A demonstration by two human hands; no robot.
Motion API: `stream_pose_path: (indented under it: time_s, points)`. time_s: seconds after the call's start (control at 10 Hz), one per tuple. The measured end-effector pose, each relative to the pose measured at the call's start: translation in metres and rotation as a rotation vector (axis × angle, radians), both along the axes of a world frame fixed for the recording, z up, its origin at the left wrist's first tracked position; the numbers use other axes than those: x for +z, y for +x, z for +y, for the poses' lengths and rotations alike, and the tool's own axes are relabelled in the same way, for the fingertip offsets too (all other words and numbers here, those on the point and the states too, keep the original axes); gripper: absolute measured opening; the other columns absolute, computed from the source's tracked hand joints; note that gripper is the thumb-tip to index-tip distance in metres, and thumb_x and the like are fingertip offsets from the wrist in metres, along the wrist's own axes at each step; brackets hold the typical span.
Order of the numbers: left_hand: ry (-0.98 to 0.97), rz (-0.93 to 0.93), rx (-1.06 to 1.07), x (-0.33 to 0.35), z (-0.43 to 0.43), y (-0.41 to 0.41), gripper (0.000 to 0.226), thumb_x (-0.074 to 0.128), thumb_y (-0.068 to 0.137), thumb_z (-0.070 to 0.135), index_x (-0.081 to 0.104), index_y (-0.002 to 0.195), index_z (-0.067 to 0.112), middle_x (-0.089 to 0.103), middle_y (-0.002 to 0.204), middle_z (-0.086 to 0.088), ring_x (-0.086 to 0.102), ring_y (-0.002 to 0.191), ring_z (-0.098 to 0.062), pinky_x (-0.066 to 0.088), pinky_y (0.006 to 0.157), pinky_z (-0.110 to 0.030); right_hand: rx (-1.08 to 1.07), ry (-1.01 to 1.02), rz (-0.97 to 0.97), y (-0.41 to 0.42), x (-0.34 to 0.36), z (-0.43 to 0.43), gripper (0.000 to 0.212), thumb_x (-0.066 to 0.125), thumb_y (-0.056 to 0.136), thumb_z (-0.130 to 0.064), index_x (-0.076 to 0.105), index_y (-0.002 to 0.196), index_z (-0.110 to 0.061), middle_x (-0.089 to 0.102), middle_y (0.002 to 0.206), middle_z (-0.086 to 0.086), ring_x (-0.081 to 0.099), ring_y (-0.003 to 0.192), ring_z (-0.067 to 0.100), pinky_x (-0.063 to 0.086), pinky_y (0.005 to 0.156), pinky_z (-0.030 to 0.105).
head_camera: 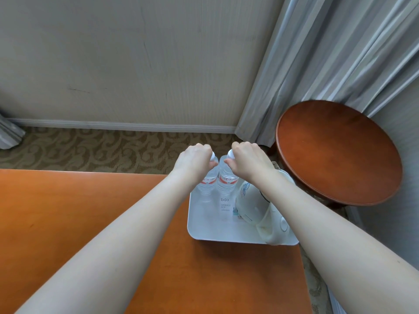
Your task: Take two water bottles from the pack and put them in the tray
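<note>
Now placing — left hand (196, 160) and right hand (246, 160) each clasp a water bottle's neck, left bottle (206, 185) beside right bottle (226, 182), upright in the white tray (213, 232); next, let go.

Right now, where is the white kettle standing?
In the head view, the white kettle stands in the right part of the white tray, just right of the two water bottles, under the right forearm.

Two bottles (207, 184) (226, 181), one tray (204, 223), one kettle (256, 207), two tables (90, 223) (340, 155).
</note>
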State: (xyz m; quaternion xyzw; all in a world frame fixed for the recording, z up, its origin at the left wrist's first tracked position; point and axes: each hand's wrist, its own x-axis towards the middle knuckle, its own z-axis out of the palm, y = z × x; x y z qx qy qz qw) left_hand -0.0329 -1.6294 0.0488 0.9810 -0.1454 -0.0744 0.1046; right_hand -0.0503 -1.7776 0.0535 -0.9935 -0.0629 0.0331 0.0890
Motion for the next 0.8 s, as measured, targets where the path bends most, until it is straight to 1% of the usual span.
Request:
stream_pose_path:
  time_s: [0.1,0.2,0.3,0.4,0.5,0.6,0.7,0.8]
  points:
    - [0.001,-0.010,0.004,-0.001,0.001,-0.001,0.034,0.057,0.091,0.037,0.055,0.101,0.005,0.061,0.100,-0.014,0.049,0.081,-0.025,0.034,0.063,-0.033,-0.017,-0.010,-0.008,-0.002,-0.003,0.001,0.024,0.055,0.090,-0.029,0.046,0.081,-0.008,0.064,0.090,0.015,0.055,0.076,0.030,0.038,0.060,0.036]
    - [0.007,-0.022,0.005,-0.004,0.001,-0.004,0.036,0.056,0.091,0.039,0.054,0.100,0.005,0.062,0.100,-0.013,0.056,0.089,-0.028,0.035,0.063,-0.033,-0.016,-0.016,-0.029,-0.004,-0.006,0.000,0.027,0.053,0.091,-0.031,0.053,0.093,-0.004,0.063,0.095,0.015,0.059,0.084,0.033,0.037,0.061,0.035]
    - [-0.002,-0.023,0.011,-0.005,0.001,-0.005,0.036,0.055,0.091,0.041,0.052,0.100,0.006,0.062,0.100,-0.011,0.050,0.082,-0.024,0.034,0.063,-0.033,-0.006,-0.039,-0.044,-0.006,-0.007,0.000,0.031,0.051,0.093,-0.035,0.054,0.099,-0.004,0.063,0.099,0.014,0.060,0.087,0.033,0.037,0.062,0.034]
    - [-0.003,-0.016,0.005,-0.006,0.001,-0.007,0.038,0.053,0.091,0.043,0.051,0.103,0.007,0.060,0.101,-0.011,0.056,0.089,-0.028,0.035,0.063,-0.034,-0.005,-0.055,-0.036,-0.007,-0.006,0.000,0.034,0.051,0.093,-0.037,0.053,0.103,-0.005,0.062,0.102,0.013,0.061,0.090,0.032,0.037,0.063,0.034]
    - [0.049,-0.023,-0.018,-0.004,0.003,-0.008,0.044,0.049,0.091,0.048,0.049,0.109,0.008,0.058,0.105,-0.012,0.058,0.094,-0.030,0.036,0.065,-0.034,-0.013,-0.077,0.002,-0.009,-0.003,0.000,0.038,0.049,0.093,-0.040,0.051,0.112,-0.008,0.061,0.109,0.012,0.060,0.095,0.030,0.040,0.066,0.035]
    - [0.050,0.034,-0.043,-0.002,0.006,-0.005,0.053,0.047,0.091,0.052,0.046,0.123,0.010,0.054,0.118,-0.012,0.054,0.106,-0.030,0.040,0.076,-0.037,-0.039,-0.078,0.061,-0.010,0.000,-0.001,0.041,0.045,0.094,-0.042,0.046,0.119,-0.010,0.059,0.114,0.013,0.058,0.101,0.031,0.043,0.071,0.038]
    - [-0.018,0.138,-0.009,0.007,0.010,-0.004,0.064,0.045,0.091,0.053,0.033,0.141,0.014,0.046,0.138,-0.011,0.046,0.124,-0.030,0.040,0.096,-0.043,-0.095,-0.010,0.115,-0.016,0.009,-0.001,0.045,0.042,0.095,-0.041,0.039,0.129,-0.011,0.058,0.118,0.015,0.056,0.104,0.035,0.045,0.075,0.041]
    - [-0.012,0.148,0.012,0.014,0.016,-0.006,0.064,0.043,0.090,0.056,0.035,0.140,0.017,0.045,0.140,-0.008,0.046,0.125,-0.028,0.037,0.098,-0.045,-0.148,0.103,-0.024,-0.022,0.018,-0.003,0.042,0.041,0.096,-0.038,0.044,0.128,-0.011,0.059,0.117,0.014,0.056,0.105,0.034,0.047,0.077,0.042]
